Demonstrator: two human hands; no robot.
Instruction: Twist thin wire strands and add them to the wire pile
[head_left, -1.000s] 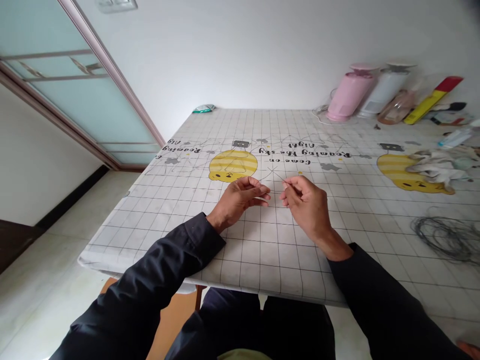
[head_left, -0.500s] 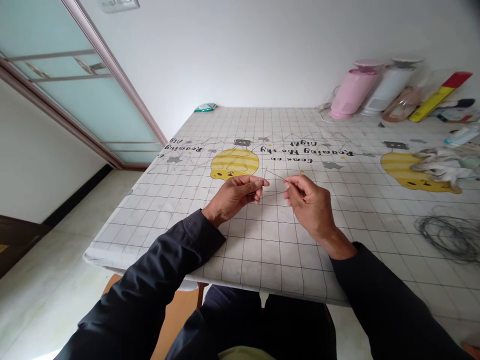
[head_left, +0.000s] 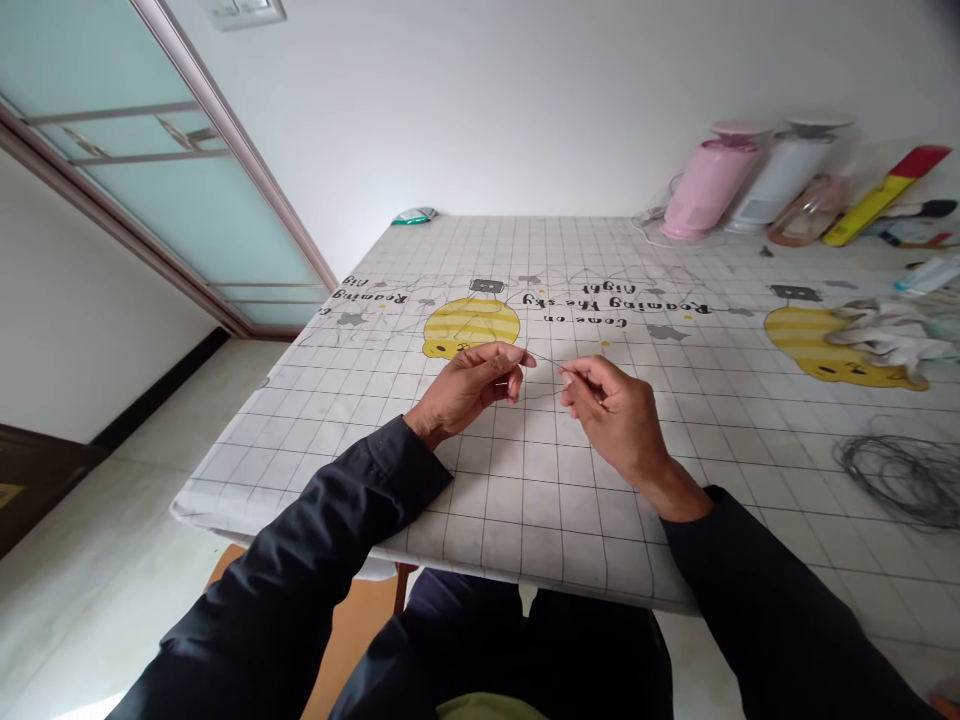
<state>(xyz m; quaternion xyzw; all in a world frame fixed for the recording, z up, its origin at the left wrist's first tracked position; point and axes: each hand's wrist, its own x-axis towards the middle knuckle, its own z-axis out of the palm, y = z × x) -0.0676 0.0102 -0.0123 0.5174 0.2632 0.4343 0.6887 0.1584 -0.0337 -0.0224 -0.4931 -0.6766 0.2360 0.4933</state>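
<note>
Between my two hands, above the table, runs a thin dark wire. My left hand pinches one part of it between thumb and forefinger, with the other fingers curled below. My right hand pinches the wire with thumb and fingertips, a short gap away from the left. A fainter strand seems to hang in a curve under the fingertips. Both hands are over the white checked tablecloth, just in front of a printed yellow bear balloon.
A loose coil of dark wire lies at the right. Beyond it is a crumpled cloth. At the back right stand a pink cylinder, a white cylinder and a yellow-red box. A green-white packet sits at the far left corner.
My right hand has shifted slightly left, closer to my left hand. The wire's raised bend has come down to my left fingertips, which now pinch it. The view has moved slightly.
</note>
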